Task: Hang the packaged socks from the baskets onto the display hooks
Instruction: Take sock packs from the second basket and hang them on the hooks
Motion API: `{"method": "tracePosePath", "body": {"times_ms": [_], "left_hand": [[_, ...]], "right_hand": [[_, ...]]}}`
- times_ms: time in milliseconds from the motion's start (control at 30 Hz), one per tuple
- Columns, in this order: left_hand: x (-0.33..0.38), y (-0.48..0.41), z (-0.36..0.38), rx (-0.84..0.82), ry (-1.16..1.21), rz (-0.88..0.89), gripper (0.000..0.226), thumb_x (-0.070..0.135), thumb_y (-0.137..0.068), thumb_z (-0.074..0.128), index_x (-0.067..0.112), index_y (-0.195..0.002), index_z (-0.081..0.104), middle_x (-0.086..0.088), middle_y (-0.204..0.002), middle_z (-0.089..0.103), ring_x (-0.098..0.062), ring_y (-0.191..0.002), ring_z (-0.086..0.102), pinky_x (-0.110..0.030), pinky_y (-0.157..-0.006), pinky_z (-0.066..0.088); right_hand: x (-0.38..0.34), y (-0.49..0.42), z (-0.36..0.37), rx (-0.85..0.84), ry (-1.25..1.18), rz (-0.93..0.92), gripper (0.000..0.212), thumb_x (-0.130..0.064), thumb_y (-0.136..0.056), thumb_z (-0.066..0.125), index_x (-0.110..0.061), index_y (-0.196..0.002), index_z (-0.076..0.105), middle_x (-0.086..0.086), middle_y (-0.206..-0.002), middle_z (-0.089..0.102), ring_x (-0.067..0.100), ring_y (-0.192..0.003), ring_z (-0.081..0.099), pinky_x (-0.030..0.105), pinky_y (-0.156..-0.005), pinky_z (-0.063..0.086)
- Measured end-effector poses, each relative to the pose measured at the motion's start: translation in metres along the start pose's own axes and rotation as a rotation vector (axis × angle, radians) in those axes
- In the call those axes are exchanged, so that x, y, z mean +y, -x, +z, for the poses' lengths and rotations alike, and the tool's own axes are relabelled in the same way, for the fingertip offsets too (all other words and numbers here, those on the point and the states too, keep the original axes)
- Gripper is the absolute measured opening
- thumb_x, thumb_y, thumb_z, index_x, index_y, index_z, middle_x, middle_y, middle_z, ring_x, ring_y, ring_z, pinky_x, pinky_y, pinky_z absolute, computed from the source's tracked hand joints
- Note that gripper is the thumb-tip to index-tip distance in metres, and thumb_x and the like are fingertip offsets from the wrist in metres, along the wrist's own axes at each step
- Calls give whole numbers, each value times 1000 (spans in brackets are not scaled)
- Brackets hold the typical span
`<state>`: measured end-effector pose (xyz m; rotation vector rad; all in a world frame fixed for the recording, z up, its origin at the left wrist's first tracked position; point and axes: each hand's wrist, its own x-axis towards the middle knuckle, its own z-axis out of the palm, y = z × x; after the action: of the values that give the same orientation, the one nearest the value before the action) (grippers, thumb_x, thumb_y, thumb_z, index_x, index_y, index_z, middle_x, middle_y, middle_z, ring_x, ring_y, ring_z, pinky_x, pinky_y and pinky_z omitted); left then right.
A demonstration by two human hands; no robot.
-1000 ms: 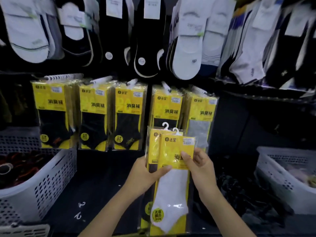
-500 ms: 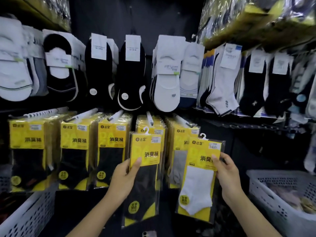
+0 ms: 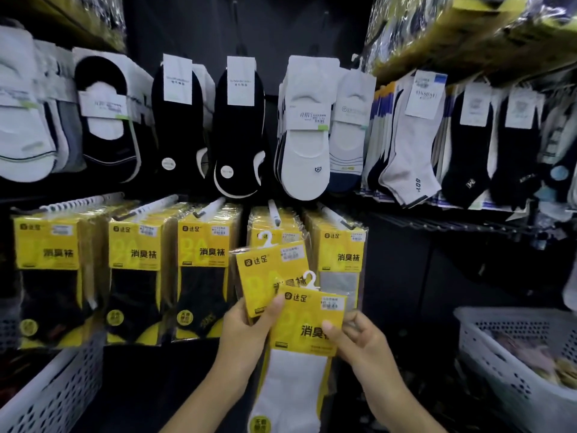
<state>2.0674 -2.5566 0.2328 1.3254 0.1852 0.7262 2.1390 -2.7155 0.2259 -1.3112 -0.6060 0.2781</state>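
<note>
Hanging step: left hand (image 3: 249, 332) grips the rear pack (image 3: 268, 273), right hand (image 3: 362, 342) pinches the white-sock pack (image 3: 307, 326); next, one hanger likely needs threading onto the hook (image 3: 274, 212) at 12 o'clock.

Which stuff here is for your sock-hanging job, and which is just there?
For the job: left hand, right hand, white-sock pack, rear pack, display hooks, right basket, left basket.
Just there: white liner socks above, wrapped bundles on top shelf.
</note>
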Motion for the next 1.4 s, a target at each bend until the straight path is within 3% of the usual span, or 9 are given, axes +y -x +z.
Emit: {"method": "tracePosePath", "body": {"times_ms": [200, 467, 667, 833, 1000, 1067, 1200, 1300, 1400], "left_hand": [[6, 5, -14, 88, 10, 9, 39, 33, -49, 81, 19, -84, 70, 3, -79, 76, -13, -69, 73, -19, -50, 54], [4, 12, -23, 84, 7, -26, 34, 26, -50, 82, 19, -81, 70, 2, -76, 76, -14, -66, 73, -20, -47, 53], [9, 13, -28, 69, 8, -17, 44, 31, -50, 83, 19, -90, 69, 2, -82, 76, -14, -72, 73, -20, -51, 54], [12, 12, -29, 107, 58, 27, 35, 33, -50, 83, 20, -81, 73, -1, -82, 76, -17, -71, 74, -22, -50, 55], [12, 8, -17, 113, 85, 50, 39, 36, -52, 82, 20, -87, 71, 3, -82, 76, -13, -72, 73, -20, -51, 55], [13, 3, -10, 92, 81, 49, 38, 36, -57, 80, 20, -90, 71, 4, -84, 76, -12, -73, 73, -19, -52, 54], [11, -6, 0, 57, -43, 82, 29, 50, -73, 62, 30, -92, 69, 24, -85, 73, 10, -80, 66, -1, -57, 45], [7, -16, -2, 61, -107, 95, 24, 51, -75, 57, 34, -89, 66, 30, -80, 70, 16, -79, 63, 3, -58, 42], [-1, -27, -4, 65, -149, 100, 18, 48, -78, 58, 35, -88, 66, 30, -80, 70, 16, -79, 63, 2, -58, 43]], "right_hand": [[-41, -9, 1, -68, 150, -101, 39, -36, -70, 71, -15, -101, 66, 0, -95, 75, 11, -88, 71, 15, -69, 53], [-58, -22, 10, -204, 471, -163, 7, -20, -81, 73, -15, -85, 74, 0, -83, 73, 14, -78, 69, 23, -74, 56], [-58, -21, 20, -123, 399, -167, 4, -16, -81, 73, -15, -78, 75, 2, -77, 73, 8, -69, 67, 16, -66, 55], [-61, -20, 21, -116, 334, -159, 3, -13, -81, 73, -11, -80, 75, 7, -78, 73, 10, -69, 69, 16, -64, 54], [-50, -15, 13, -93, 217, -22, 31, -38, -67, 74, -19, -91, 71, -1, -88, 75, 11, -77, 71, 18, -57, 52], [-40, -14, 6, -111, 206, 51, 39, -37, -65, 76, -16, -97, 70, 0, -91, 76, 12, -82, 73, 17, -59, 53], [-31, -25, -20, 74, 42, 58, 42, -34, -67, 75, -14, -104, 71, 4, -97, 76, 19, -89, 73, 26, -68, 58], [-39, -49, -51, 269, -19, 22, 24, -27, -84, 66, -16, -105, 70, 4, -100, 75, 19, -91, 72, 34, -78, 56], [-51, -76, -70, 321, 69, -48, 16, -22, -91, 62, -12, -102, 68, 0, -88, 76, 9, -75, 72, 21, -59, 55]]}}
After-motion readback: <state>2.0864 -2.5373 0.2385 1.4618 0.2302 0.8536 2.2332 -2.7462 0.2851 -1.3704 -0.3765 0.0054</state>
